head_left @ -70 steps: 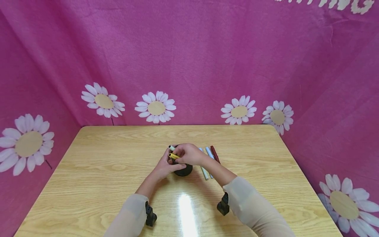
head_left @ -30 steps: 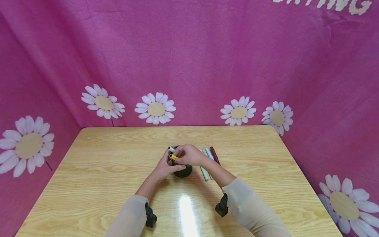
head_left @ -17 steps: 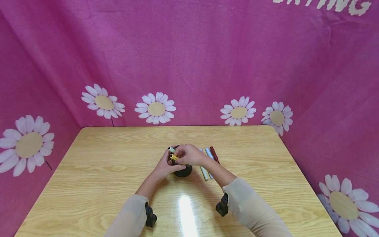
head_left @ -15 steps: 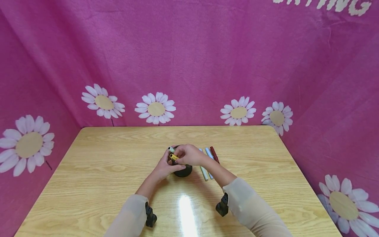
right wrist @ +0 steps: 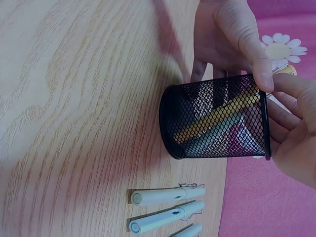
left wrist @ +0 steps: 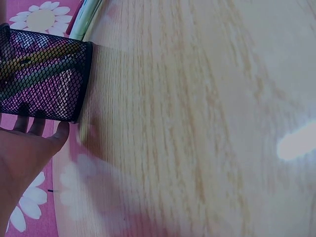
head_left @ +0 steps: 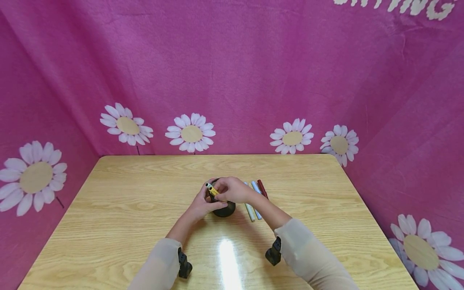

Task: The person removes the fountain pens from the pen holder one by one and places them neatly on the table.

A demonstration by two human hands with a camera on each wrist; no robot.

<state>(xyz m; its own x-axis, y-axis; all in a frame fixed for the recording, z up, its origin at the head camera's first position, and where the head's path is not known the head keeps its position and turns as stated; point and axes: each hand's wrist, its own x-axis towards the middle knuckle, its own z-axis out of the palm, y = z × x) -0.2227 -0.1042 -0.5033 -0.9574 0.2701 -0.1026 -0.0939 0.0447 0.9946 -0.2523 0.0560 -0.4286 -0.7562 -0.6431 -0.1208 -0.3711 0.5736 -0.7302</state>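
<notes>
A black mesh pen cup [head_left: 225,211] stands upright on the table, and my left hand [head_left: 199,207] grips it from the left side. In the right wrist view the left thumb presses the rim of the mesh cup [right wrist: 212,121]. My right hand [head_left: 235,190] reaches over the cup's mouth and pinches a yellow pen [head_left: 213,191] near its upper end. Beside it is the end of a pale green pen [head_left: 208,185]. Through the mesh in the right wrist view, the yellow pen [right wrist: 217,114] slants down inside, with the greenish one alongside. The right fingertips are partly hidden.
To the right of the cup lie a pale green pen [head_left: 249,211], a light blue pen [head_left: 255,187] and a dark red pen [head_left: 262,188], partly under the right forearm. A pink curtain [head_left: 239,80] hangs behind the wooden table [head_left: 145,185].
The upper ends of the yellow and pale green pens have come together and now sit side by side. Both hands have stayed almost in place at the cup.
</notes>
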